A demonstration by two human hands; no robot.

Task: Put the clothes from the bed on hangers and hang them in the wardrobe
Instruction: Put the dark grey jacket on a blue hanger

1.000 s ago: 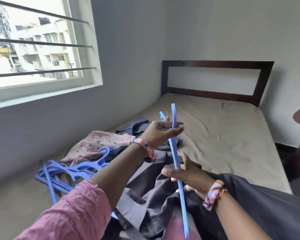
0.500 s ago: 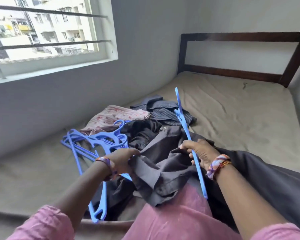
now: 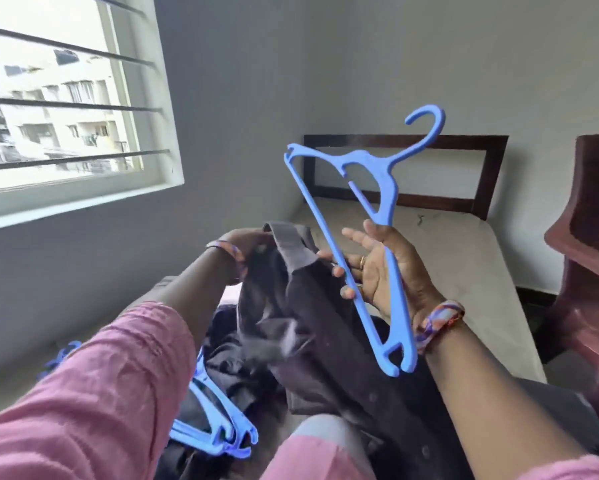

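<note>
Evidently early: right hand (image 3: 383,271) holds a blue hanger (image 3: 377,188) aloft, left hand (image 3: 246,242) grips the dark shirt (image 3: 312,306) over the bed (image 3: 464,258) (nothing hung; spare hangers (image 3: 218,427) remain).

Daylight enters through the barred window (image 3: 66,109) on the left, which is bright and partly washed out. The grey wall (image 3: 239,98) beside it lies in soft shade. Motion blur softens the whole frame, and wide-angle distortion bends the edges.

Right hand (image 3: 388,271) holds blue hanger (image 3: 364,216) aloft; left hand (image 3: 246,242) grips dark shirt (image 3: 312,306) collar over bed (image 3: 464,258).
</note>
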